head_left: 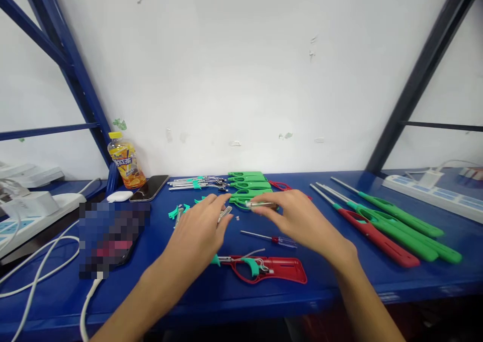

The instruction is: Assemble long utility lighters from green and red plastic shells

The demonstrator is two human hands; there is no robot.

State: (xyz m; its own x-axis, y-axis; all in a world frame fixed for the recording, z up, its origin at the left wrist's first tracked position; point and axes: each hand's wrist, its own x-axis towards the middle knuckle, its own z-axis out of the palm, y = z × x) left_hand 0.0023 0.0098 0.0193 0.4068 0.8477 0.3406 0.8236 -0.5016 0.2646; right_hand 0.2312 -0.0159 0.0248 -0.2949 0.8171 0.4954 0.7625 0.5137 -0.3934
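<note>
While LH (202,221) pinches clr pc (225,213), RH (296,214) ditto.

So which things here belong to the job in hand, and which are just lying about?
Likely part of the job:
small clear piece in the left hand
small piece in the right hand
open red shell
screwdriver
green shells and metal rods
teal parts
long lighters

Probably just lying about:
drink bottle
dark phone
white case
power strip
</note>
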